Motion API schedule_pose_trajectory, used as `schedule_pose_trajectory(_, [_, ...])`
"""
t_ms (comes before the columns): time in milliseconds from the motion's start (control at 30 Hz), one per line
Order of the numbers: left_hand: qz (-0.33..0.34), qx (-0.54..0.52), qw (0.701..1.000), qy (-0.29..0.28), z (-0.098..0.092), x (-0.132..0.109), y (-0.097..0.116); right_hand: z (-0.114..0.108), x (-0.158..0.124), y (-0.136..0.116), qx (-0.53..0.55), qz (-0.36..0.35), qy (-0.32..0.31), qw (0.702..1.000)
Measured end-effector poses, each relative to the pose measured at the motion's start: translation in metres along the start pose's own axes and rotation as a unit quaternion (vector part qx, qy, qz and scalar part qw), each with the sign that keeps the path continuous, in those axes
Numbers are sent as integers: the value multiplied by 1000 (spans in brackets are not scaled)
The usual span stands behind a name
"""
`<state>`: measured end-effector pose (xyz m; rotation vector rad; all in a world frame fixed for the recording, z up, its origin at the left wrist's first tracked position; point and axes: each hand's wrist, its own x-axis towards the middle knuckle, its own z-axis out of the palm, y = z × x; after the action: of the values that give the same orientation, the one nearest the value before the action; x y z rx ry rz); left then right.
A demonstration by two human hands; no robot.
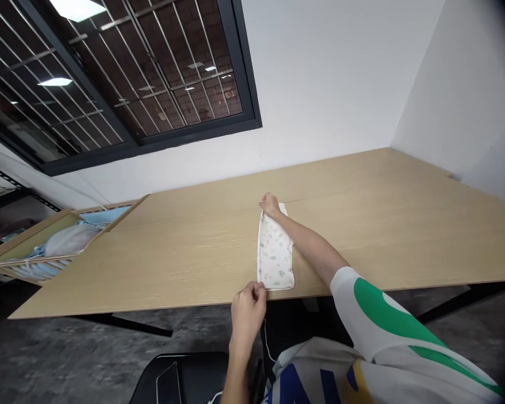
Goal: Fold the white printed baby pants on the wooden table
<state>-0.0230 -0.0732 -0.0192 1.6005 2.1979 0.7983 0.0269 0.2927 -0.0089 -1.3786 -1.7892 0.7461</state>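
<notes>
I'm watching the left grip [247, 311] and right grip [270, 205] pinch the printed cloth [275, 255] by its left corners, flat on the worktop [185, 247], where an uneven tug could skew that edge.

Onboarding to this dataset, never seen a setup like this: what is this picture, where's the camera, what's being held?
There is no robot here: these are a person's bare hands. The single picture comes from a camera worn on the head, looking forward and down. On the wood-look table lies a folded white cloth with a small print. The left hand pinches its near left corner; the right hand grips its far end. Beyond the table is a barred window; off to the left, a wooden-framed bin holds bundled things.
</notes>
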Motion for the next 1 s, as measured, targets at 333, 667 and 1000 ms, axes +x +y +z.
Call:
schedule_pose_trajectory(333, [134,73,978,140,10,-21,8,-7,-58,-21,-36,-141,-102,984])
schedule_pose_trajectory(667, [223,172,953,112,72,-37,13,-61,-227,-17,39,-452,-426,783])
schedule_pose_trajectory(1000, [203,204,955,80,56,-36,23,-57,-208,31,-68,-441,-395,803])
